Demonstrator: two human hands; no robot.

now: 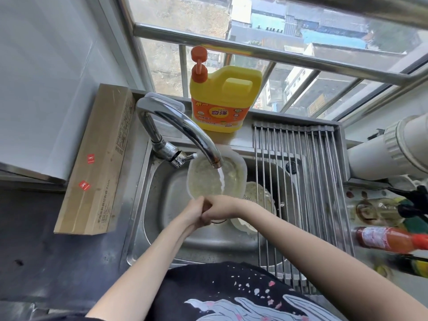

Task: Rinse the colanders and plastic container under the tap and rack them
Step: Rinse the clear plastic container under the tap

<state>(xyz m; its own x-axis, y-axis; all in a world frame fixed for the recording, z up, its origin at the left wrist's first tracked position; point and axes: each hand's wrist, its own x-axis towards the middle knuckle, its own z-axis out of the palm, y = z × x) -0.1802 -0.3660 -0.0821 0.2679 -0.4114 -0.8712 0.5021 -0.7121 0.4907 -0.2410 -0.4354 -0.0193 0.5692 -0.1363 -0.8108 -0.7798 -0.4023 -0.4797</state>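
Nearest is the person's dark shirt [231,295] with pale pictures on it. Both bare arms reach forward over the metal sink [162,200]. The left hand [193,213] and the right hand [220,208] meet at the near edge of the clear plastic container [203,177]. Both have their fingers curled round that edge and hold the container up, tipped, under the tap [183,128]. The two hands touch each other. Water [221,179] runs from the tap into the container.

Just to the right, low in the sink, lie the pale colanders [257,195], partly hidden by the right arm. The metal rack [301,170] lies across the right part of the sink with nothing on it.

On the left counter sits a long cardboard box [99,163]. On the right stand some bottles [389,238], blurred. Farther back, on the ledge by the window [278,66], stands a yellow soap jug [222,98] with an orange pump.
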